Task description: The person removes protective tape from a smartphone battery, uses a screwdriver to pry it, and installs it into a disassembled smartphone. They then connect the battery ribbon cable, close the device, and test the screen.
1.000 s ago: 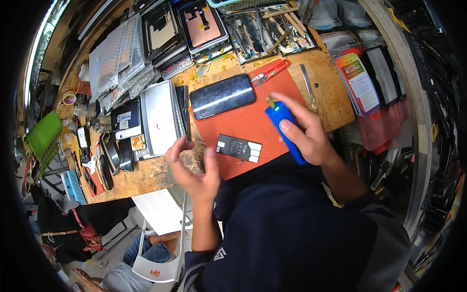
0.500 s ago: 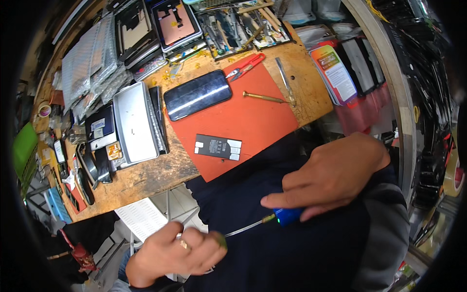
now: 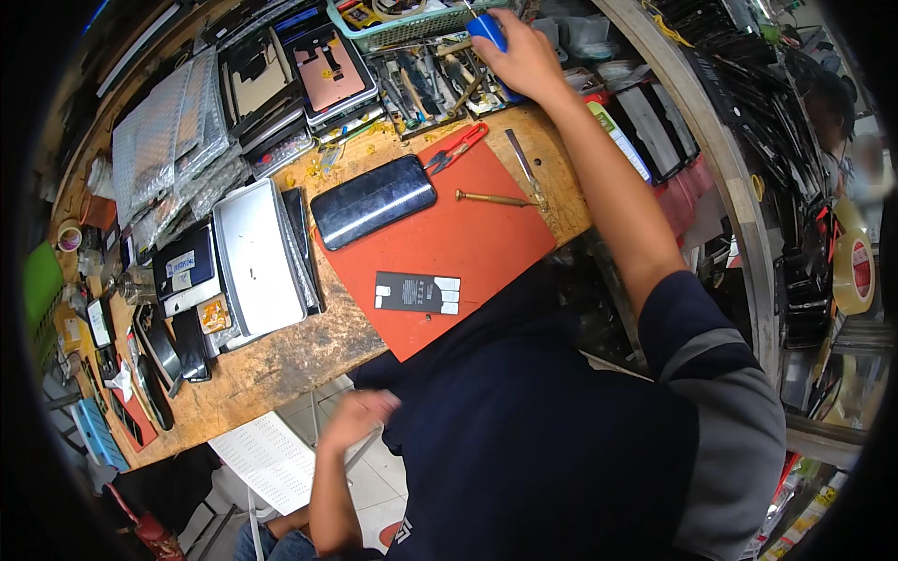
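Observation:
At the far side of the bench, my right hand [image 3: 526, 58] is closed on a blue handheld tool [image 3: 488, 33] with a thin metal shaft, beside a teal basket [image 3: 402, 35]. My left hand [image 3: 357, 418] is below the bench's front edge, its fingers smeared by motion. On the orange mat [image 3: 486, 252] lie a dark phone [image 3: 374, 201], a black phone battery [image 3: 417, 293] with white tabs, red-handled snips [image 3: 458, 148] and a brass screwdriver [image 3: 496, 198]. A slim metal tool [image 3: 524, 159] rests on the wood right of the mat.
Left of the mat stands a white metal tray [image 3: 260, 262], with bubble-wrapped packs [image 3: 168, 131] behind it. A tool tray [image 3: 426, 89] full of hand tools is at the back. Boxes [image 3: 645, 122] line the right side; a printed paper sheet [image 3: 267, 463] is below the bench.
My right hand has swung from my lap to the far side of the bench with the blue tool. My left hand has come off the tool's shaft and moved up slightly.

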Available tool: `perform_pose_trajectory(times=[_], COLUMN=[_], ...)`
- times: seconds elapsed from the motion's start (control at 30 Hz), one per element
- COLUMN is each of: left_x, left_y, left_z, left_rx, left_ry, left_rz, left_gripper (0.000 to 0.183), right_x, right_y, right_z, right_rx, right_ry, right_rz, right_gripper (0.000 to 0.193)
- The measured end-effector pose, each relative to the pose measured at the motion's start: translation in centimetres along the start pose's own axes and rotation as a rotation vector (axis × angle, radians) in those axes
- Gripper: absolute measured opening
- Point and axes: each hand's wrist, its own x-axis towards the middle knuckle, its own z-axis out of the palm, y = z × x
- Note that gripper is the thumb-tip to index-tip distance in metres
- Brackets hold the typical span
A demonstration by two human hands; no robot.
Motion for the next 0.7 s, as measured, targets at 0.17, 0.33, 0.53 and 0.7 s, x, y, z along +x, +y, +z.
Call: perform_pose_trajectory(times=[0.17,0.33,0.53,0.7], left_x=[3.5,5.5,5.3,0.7], left_y=[-9.0,-6.7,4.2,10.3], left_z=[-12.8,-12.4,6.7,7.6], left_rx=[-0.182,-0.159,0.492,-0.424], left_ry=[1.246,1.298,0.731,0.351], left_rz=[-0.159,-0.17,-0.232,0.105], left_gripper=[0.022,0.031,0.039,0.025], right_x=[-0.4,-15.0,-24.8,-23.9], right_y=[-2.3,-13.4,-16.0,-14.5], right_z=[0.5,-5.2,-8.3,-8.5], right_rx=[-0.252,0.304,0.076,0.434], right_ry=[0.076,-0.435,-0.59,-0.574], right_rz=[-0.146,-0.54,-0.466,-0.292], right_gripper=[0.048,0.057,0.07,0.041])
